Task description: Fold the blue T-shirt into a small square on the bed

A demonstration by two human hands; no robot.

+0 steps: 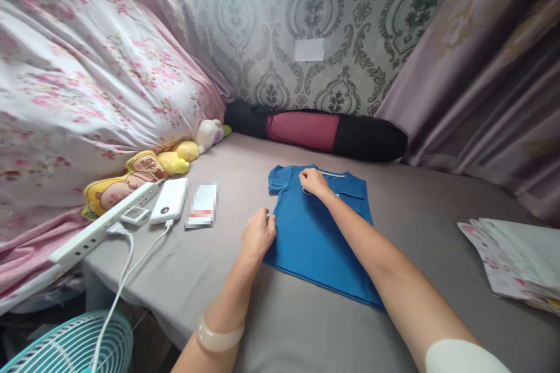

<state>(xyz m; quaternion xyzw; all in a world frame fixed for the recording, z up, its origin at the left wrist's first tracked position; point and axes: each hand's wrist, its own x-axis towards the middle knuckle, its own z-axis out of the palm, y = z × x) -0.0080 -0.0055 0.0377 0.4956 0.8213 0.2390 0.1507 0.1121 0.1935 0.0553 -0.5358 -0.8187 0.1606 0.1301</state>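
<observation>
A blue T-shirt point(306, 239) lies flat on the grey-covered surface, collar away from me. One short sleeve shows at its upper left; its right side looks folded in. My right hand point(315, 182) is closed in a pinch on the upper part of the shirt, just left of the collar. At the shirt's left side edge, my left hand point(259, 234) has its fingers curled together on the fabric. The left fingertips are partly hidden. A pale bangle point(219, 335) circles my left wrist area.
Left of the shirt lie a phone point(203, 205), a white power bank point(170, 201) with a cable, and a power strip point(105, 224). Plush toys point(153, 166) line the left edge. A black and red rolled bag point(301, 130) lies behind. Folded cloth point(520, 256) sits right; a teal fan point(70, 341) stands below.
</observation>
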